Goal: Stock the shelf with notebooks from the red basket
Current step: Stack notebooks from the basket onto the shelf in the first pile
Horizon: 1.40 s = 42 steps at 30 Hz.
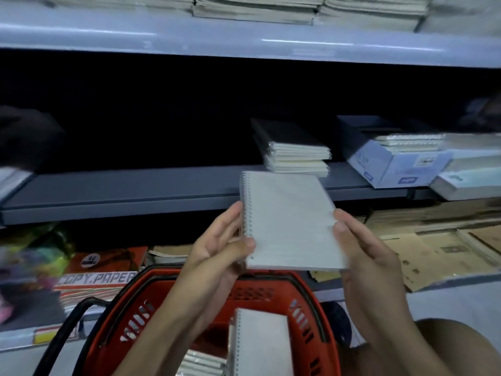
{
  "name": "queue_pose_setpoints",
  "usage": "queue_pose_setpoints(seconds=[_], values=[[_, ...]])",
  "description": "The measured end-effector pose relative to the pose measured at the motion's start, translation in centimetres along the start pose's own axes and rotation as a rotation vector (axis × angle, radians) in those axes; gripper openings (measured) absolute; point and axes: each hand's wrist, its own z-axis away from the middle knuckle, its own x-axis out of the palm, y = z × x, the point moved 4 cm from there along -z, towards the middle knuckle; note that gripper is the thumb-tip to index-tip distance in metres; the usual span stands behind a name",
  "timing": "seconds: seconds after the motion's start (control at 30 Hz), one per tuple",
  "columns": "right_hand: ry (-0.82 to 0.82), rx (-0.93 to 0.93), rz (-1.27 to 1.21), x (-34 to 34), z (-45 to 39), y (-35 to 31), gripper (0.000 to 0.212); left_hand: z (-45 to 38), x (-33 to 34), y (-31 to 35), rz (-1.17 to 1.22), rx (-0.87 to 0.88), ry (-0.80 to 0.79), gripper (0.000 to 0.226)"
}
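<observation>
Below my arms sits the red basket point(189, 316) holding more notebooks. My left hand point(217, 245) and right hand point(360, 248) pinch a spiral notebook point(290, 223) by its edges, before the shelf point(122, 194). Such light grips could let it slip.

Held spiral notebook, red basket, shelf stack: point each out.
held spiral notebook point(290, 223): head view, middle of its cover.
red basket point(311, 302): head view, right wall.
shelf stack point(296, 156): head view, front page edges.
</observation>
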Motion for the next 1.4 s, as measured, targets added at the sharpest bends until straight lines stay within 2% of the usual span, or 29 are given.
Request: queue_pose_setpoints(seconds=[0.13, 0.2, 0.3, 0.47, 0.6, 0.73, 0.9, 1.03, 1.1, 1.17, 1.27, 1.4], values=[[-0.041, -0.054, -0.058, 0.8, -0.3, -1.0, 0.038, -0.1, 0.1, 0.4, 0.056, 0.031, -0.118, 0.082], [-0.098, -0.06, -0.107, 0.6, -0.8, -1.1, 0.036, -0.3, 0.1, 0.6, 0.004, 0.069, -0.12, 0.088], [-0.094, -0.074, -0.129, -0.3, -1.5, -0.4, 0.04, -1.1, 0.2, 0.7, -0.066, 0.119, -0.081, 0.094], [-0.107, -0.104, -0.116, -1.0, -2.3, 0.5, 0.045, -2.6, 0.0, -0.7, -0.106, 0.13, 0.01, 0.073], [-0.126, -0.099, -0.071, -1.0, -4.3, 0.5, 0.041, -4.2, 0.5, -1.0, -0.143, 0.115, 0.053, 0.067], [-0.177, -0.069, -0.046, 0.4, -9.0, -1.1, 0.034, -8.5, 2.1, 0.8, -0.157, 0.143, 0.098, 0.062], [-0.161, -0.015, -0.132, 2.1, -16.6, -2.9, 0.039, -15.3, 3.2, 2.5, -0.16, 0.156, 0.159, 0.038], [-0.202, 0.133, -0.077, 3.2, -21.5, -2.4, 0.038, -19.2, 3.0, 2.8, -0.263, 0.156, 0.305, 0.047], [-0.212, 0.15, -0.053, 3.1, -22.6, -2.2, 0.037, -19.5, 2.8, 2.7, -0.393, 0.183, 0.397, 0.034], [-0.215, 0.097, -0.058, 2.4, -22.5, -2.4, 0.041, -18.9, 2.9, 2.6, -0.44, 0.229, 0.408, 0.023], [-0.206, -0.015, -0.03, 0.9, -21.1, -2.6, 0.051, -17.8, 2.6, 2.5, -0.482, 0.33, 0.36, 0.025], [-0.056, -0.163, 0.107, 0.4, -20.7, -1.9, 0.024, -18.3, 2.4, 2.3, -0.581, 0.493, 0.393, 0.014]])
